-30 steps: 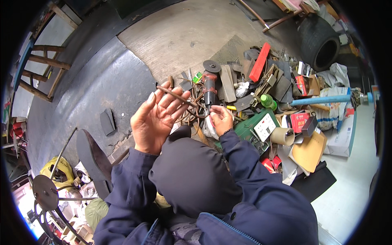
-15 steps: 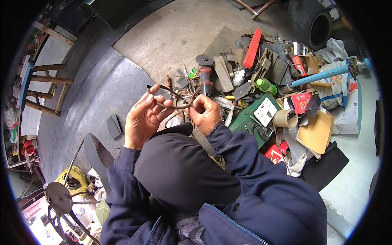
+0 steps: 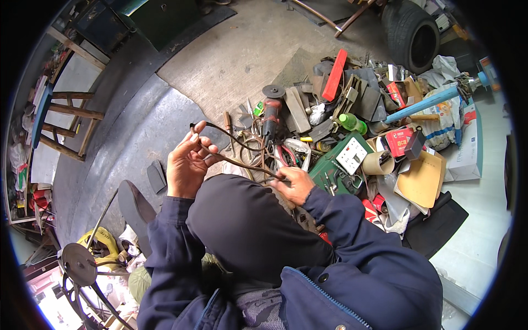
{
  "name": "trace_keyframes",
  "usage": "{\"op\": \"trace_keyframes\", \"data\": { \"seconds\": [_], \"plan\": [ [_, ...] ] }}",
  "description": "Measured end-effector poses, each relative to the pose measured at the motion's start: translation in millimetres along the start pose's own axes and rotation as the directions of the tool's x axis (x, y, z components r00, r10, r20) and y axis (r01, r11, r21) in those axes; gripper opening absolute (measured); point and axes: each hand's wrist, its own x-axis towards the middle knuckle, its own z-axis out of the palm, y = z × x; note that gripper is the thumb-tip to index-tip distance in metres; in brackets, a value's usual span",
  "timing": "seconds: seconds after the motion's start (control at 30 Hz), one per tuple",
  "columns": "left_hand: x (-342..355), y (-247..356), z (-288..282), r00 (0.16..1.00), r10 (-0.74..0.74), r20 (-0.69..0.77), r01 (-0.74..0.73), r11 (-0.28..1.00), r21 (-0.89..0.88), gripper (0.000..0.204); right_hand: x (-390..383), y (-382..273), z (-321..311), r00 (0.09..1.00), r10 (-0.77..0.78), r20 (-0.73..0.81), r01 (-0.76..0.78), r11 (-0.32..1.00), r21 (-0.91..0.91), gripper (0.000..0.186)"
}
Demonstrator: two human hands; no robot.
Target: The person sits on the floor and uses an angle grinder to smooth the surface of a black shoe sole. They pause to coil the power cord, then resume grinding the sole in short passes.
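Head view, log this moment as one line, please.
left hand: holds brown cord | right hand: holds brown cord | brown cord: spans between hands | angle grinder: lies beyond, unheld

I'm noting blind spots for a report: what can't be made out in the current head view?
All in the head view:
Slim brown cable: the part inside the right hand, covered by that hand.
Dark green metal box: its top portion, cut off by the upper edge.
Brown rod-like legs: what they support, beyond the upper edge.
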Motion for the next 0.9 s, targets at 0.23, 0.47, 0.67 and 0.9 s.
{"op": "trace_keyframes", "data": {
  "seconds": [0.23, 0.47, 0.67, 0.9],
  "plan": [
    [-12.0, -0.2, -22.1, 0.996, -0.002, -0.085, -0.004, 0.997, -0.072, 0.040, -13.2, 0.7, -64.1, 0.989, 0.079, -0.127, -0.065, 0.992, 0.105, 0.010],
    [-22.9, -11.9, -30.5, 0.977, -0.133, -0.166, 0.135, 0.991, 0.004, 0.041, 25.3, -99.4, -136.9, 0.922, -0.202, -0.332, 0.231, 0.972, 0.051, 0.007],
    [-41.7, 5.3, 0.3, 0.965, -0.010, -0.262, 0.110, 0.922, 0.372, 0.023, 48.1, -204.5, -175.9, 0.867, -0.382, -0.319, 0.399, 0.917, -0.012, 0.009],
    [-82.5, 69.7, 118.3, 0.774, 0.494, 0.396, -0.603, 0.386, 0.698, 0.041, 71.2, -253.8, -166.1, 0.856, -0.504, -0.113, 0.493, 0.863, -0.114, 0.012]
  ]
}}
